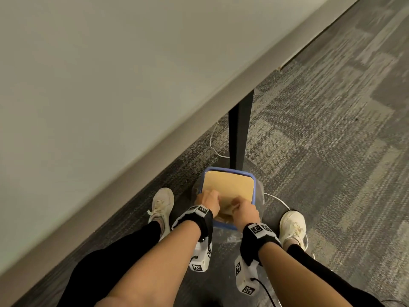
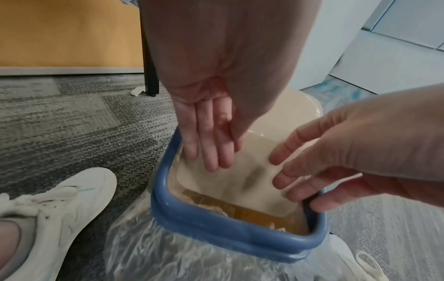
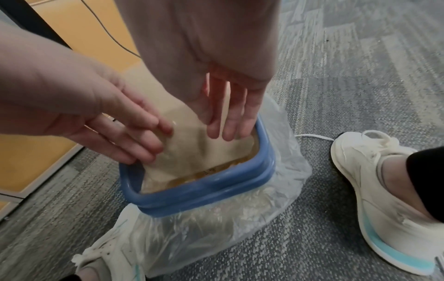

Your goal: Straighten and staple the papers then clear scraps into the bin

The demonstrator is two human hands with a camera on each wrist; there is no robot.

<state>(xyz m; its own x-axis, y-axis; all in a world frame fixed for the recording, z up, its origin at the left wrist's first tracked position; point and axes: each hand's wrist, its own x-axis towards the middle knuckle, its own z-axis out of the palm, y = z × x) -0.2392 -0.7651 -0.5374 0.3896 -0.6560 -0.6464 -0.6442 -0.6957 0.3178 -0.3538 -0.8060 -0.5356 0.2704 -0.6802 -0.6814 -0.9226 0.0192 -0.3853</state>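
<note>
A bin with a blue rim (image 1: 254, 180) (image 2: 216, 224) (image 3: 204, 192) stands on the carpet between my feet. Pale, blurred paper (image 2: 240, 180) (image 3: 192, 157) lies inside its mouth over brownish contents. My left hand (image 1: 210, 199) (image 2: 211, 148) (image 3: 149, 140) hangs over the bin's left side, fingers straight and pointing down, holding nothing. My right hand (image 1: 241, 207) (image 2: 288, 176) (image 3: 223, 131) hovers over the right side with its fingers spread and straight, also holding nothing. The fingertips of both hands reach just inside the rim, close to the paper.
A clear plastic liner (image 3: 216, 228) drapes over the bin's outside. A black table leg (image 1: 240, 129) stands just behind the bin, under the pale tabletop (image 1: 110, 85). A white cable (image 1: 212, 142) runs along the carpet. One small scrap (image 2: 137, 92) lies by the leg's foot.
</note>
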